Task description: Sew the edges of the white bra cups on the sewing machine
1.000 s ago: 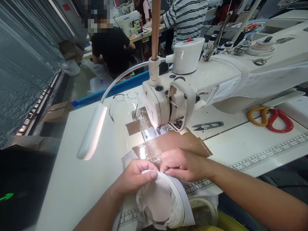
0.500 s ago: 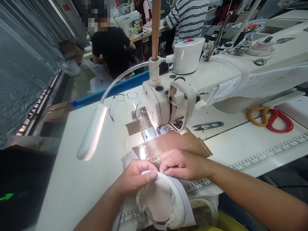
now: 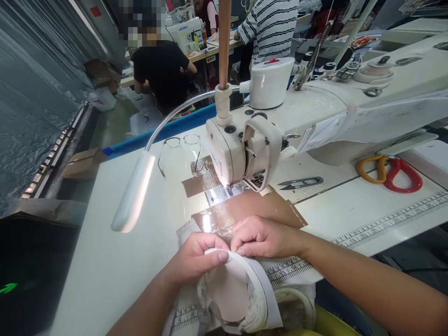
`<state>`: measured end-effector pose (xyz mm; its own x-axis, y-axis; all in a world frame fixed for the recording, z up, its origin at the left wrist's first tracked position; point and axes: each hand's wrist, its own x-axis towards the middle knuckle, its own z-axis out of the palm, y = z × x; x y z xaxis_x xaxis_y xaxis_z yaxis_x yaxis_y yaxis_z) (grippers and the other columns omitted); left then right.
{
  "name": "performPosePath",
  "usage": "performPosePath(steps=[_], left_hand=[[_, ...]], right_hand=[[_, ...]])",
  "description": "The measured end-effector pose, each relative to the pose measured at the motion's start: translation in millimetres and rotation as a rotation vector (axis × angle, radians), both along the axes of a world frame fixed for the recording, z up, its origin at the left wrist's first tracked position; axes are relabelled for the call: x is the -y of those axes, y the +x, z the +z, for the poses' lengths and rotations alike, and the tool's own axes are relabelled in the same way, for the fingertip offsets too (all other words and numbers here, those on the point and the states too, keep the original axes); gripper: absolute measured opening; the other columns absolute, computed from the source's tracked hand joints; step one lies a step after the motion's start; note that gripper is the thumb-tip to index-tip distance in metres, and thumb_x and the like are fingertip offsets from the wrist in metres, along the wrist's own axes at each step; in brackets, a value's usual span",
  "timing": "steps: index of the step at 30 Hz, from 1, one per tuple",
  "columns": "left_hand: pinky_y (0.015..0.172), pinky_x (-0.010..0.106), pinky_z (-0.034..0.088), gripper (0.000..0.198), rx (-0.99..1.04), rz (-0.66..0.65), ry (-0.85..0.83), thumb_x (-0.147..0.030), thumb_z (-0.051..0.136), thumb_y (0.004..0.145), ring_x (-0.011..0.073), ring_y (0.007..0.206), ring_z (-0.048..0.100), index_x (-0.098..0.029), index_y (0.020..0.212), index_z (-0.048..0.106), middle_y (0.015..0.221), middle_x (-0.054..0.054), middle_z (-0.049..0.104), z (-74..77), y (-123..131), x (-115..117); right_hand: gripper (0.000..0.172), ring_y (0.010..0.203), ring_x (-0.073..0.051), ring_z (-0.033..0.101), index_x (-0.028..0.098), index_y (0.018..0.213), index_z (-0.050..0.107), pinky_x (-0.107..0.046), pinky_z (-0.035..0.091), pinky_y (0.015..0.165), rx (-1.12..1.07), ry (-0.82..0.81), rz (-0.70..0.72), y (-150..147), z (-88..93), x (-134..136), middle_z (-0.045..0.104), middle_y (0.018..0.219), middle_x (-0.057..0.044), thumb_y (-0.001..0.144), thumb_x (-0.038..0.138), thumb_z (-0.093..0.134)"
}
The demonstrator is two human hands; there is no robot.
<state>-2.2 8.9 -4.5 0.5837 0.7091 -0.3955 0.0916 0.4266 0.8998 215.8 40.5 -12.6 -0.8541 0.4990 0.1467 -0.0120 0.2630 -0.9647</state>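
A white fabric piece with a round, thick-edged opening lies at the table's front edge, below the sewing machine head. My left hand pinches its upper rim, thumb on top and fingers behind. Close beside it, my right hand is closed on the same rim, with its fingertips almost touching the left ones. What lies between the right fingertips is too small to see. Brown tape covers the table just beyond both hands.
Thread snips and scissors with yellow and red handles lie to the right. Eyeglasses rest behind the lamp on its bent neck. A printed ruler runs along the front edge. Two people are beyond the table.
Both hands keep their hold on the rim of the white fabric, almost still. The view has shifted very slightly.
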Motion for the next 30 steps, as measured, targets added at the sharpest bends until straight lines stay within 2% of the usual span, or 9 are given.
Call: performPosePath(steps=[5,11,15,19,23,27,30], left_hand=[[0.052,0.020,0.034,0.026,-0.023,0.015,0.037,-0.036,0.066,0.077,0.0091,0.054,0.043,-0.010,0.074,0.066,0.057,0.000,0.052,-0.2,0.4,-0.3],[0.054,0.020,0.036,0.028,-0.113,0.053,0.117,-0.038,0.062,0.080,0.0100,0.057,0.047,-0.011,0.078,0.066,0.063,0.001,0.057,-0.1,1.0,-1.0],[0.057,0.020,0.037,0.027,-0.181,0.076,0.210,-0.038,0.060,0.081,0.0111,0.062,0.048,-0.011,0.076,0.065,0.068,0.002,0.057,1.1,1.6,-1.0],[0.057,0.021,0.037,0.028,-0.198,0.081,0.281,-0.038,0.058,0.082,0.0112,0.061,0.047,-0.012,0.078,0.065,0.067,0.001,0.056,1.9,2.6,0.0],[0.059,0.022,0.037,0.028,-0.194,0.091,0.366,-0.038,0.057,0.083,0.0122,0.064,0.048,-0.011,0.080,0.065,0.068,0.002,0.056,2.1,3.6,1.5],[0.058,0.022,0.035,0.029,-0.200,0.095,0.426,-0.039,0.054,0.084,0.0113,0.061,0.044,-0.012,0.075,0.063,0.065,0.000,0.053,2.6,5.0,3.1],[0.056,0.021,0.034,0.031,-0.203,0.139,0.449,-0.039,0.053,0.084,0.0108,0.060,0.042,-0.013,0.069,0.058,0.063,-0.001,0.049,3.5,6.3,5.0]], right_hand=[[0.014,0.068,-0.010,0.054,0.011,0.081,0.065,-0.021,0.043,0.064,0.069,0.009,-0.099,-1.7,3.9,3.6,0.061,0.075,-0.002,0.086,0.018,0.053],[0.015,0.072,-0.011,0.056,0.016,0.093,0.064,-0.021,0.043,0.064,0.186,-0.040,-0.236,-2.1,10.6,6.8,0.064,0.083,-0.001,0.084,0.016,0.052],[0.017,0.073,-0.013,0.057,0.017,0.098,0.061,-0.023,0.043,0.063,0.254,-0.046,-0.323,-3.4,16.5,10.3,0.065,0.084,-0.001,0.087,0.023,0.049],[0.025,0.075,-0.015,0.059,0.017,0.102,0.058,-0.024,0.046,0.063,0.279,-0.055,-0.419,-5.4,25.6,15.9,0.064,0.084,-0.002,0.080,0.030,0.059],[0.019,0.070,-0.014,0.058,0.017,0.098,0.059,-0.023,0.044,0.060,0.319,0.056,-0.463,-8.7,33.9,22.7,0.063,0.080,-0.001,0.080,0.024,0.058],[0.014,0.065,-0.013,0.054,0.017,0.095,0.058,-0.023,0.040,0.058,0.327,0.277,-0.473,-14.0,34.4,29.8,0.061,0.075,0.000,0.085,0.019,0.048],[0.016,0.065,-0.014,0.056,0.018,0.094,0.058,-0.024,0.041,0.058,0.369,0.406,-0.488,-17.0,35.8,33.6,0.063,0.076,-0.001,0.087,0.017,0.043]])
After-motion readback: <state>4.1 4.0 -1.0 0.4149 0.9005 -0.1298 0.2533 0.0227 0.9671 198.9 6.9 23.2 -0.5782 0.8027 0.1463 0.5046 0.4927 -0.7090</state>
